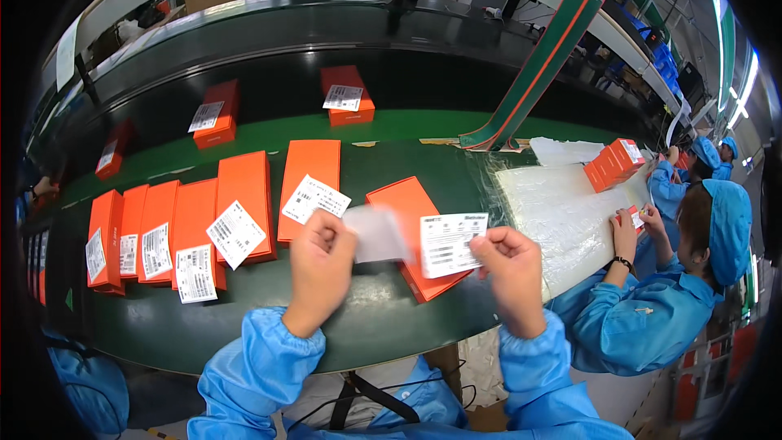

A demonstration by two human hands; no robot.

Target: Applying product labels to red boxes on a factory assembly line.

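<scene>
Fingers of the right hand (511,270) pinched a white rectangular printed label (453,244) by its edge, while the left hand (320,265) gripped a blurry translucent backing strip (376,234). Both were held just above a flat orange cardboard box (410,210) on the dark green bench (244,330). More orange labelled boxes (175,232) sat in a row to the left.
</scene>
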